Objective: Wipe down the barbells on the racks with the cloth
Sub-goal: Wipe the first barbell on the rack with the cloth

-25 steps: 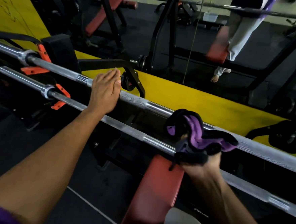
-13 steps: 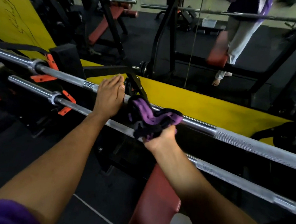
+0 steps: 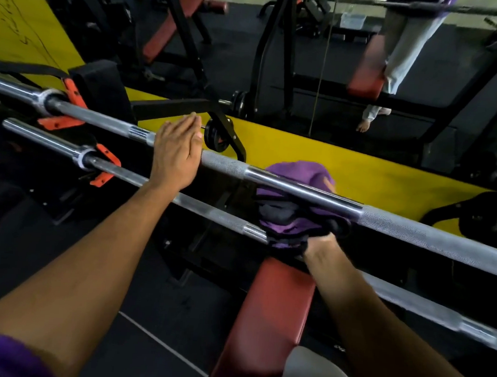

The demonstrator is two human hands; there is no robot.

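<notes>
Left hand (image 3: 175, 151), fingers flat, is steadying the upper barbell (image 3: 286, 181); right hand (image 3: 319, 246) is gripping the cloth (image 3: 298, 174) under it to wipe.

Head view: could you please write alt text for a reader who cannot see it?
A right hand wraps a purple cloth around the upper barbell; the left hand rests flat on the same bar. A second barbell lies just below, above a red bench.

The scene is dim and grainy, the floor nearly black. Overhead light streaks glare along the upper barbell (image 3: 300, 189). Wide-angle distortion bows lines toward the edges, and the far background is soft and smeared.
</notes>
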